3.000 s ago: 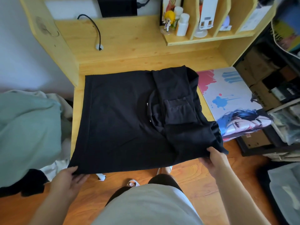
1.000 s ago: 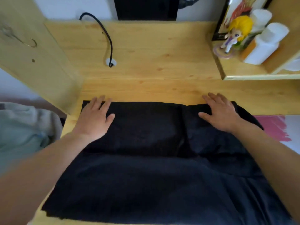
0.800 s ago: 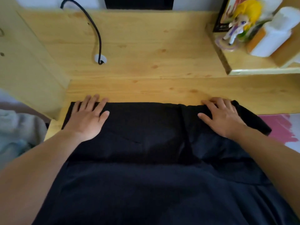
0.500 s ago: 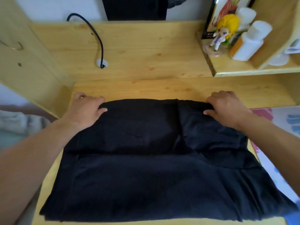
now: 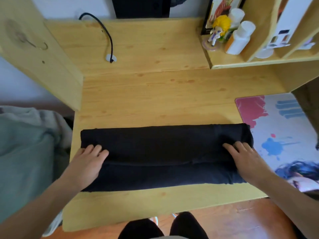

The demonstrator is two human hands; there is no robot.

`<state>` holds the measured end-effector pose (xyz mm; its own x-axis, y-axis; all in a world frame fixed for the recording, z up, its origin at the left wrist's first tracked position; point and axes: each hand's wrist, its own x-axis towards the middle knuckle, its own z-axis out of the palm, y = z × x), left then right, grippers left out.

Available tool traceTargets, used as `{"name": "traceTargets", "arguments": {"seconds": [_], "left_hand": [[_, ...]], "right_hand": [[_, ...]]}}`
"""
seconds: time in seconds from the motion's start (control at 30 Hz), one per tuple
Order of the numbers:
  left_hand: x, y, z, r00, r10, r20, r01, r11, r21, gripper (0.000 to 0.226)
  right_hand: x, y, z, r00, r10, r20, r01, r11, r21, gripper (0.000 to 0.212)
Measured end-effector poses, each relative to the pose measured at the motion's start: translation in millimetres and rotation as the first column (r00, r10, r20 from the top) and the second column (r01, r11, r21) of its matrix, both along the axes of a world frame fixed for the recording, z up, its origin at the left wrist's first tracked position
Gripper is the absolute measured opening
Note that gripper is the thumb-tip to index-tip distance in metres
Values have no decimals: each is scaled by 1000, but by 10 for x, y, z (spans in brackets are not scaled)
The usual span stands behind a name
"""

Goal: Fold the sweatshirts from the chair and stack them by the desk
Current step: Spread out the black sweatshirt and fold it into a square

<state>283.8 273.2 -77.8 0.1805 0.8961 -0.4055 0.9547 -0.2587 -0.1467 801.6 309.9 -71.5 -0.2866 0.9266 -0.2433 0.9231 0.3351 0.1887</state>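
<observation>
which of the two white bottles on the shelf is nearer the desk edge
The front white bottle, right of the yellow-haired figurine; the other bottle stands behind it, partly hidden.

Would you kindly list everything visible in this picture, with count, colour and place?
sweatshirt: one, black, folded into a long band across the desk's near half
desk: one, light wood
cable: one, black, running into a hole in the desk's back left
mouse mat: one, printed pink, blue and white, on the desk's right end
figurine: one, yellow-haired, on the right shelf
bottles: two, white, beside the figurine
heap of clothes: one, grey-green, left of the desk
left hand: flat on the sweatshirt's left end
right hand: flat on the sweatshirt's right end
</observation>
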Motion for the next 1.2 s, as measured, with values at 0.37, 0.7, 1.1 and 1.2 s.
{"name": "traceTargets", "arguments": {"seconds": [0.37,0.7,1.1,1.2], "left_hand": [[1677,330,-186,929,28,370,-74,991,111,61],[1680,226,-412,923,169,346,-217,970,106,62],[388,-342,-368,543,812,214,-833,553,19,76],[480,-334,-207,341,893,293,-912,389,-126,73]], "right_hand": [[-561,402,13,696,-641,-324,602,767,-222,67],[-832,294,-106,783,-503,-367,557,828,55,66],[-1416,-193,-566,938,-288,-191,295,955,8,65],[-1416,-185,-560,936,-292,-199,301,954,16,64]]}}
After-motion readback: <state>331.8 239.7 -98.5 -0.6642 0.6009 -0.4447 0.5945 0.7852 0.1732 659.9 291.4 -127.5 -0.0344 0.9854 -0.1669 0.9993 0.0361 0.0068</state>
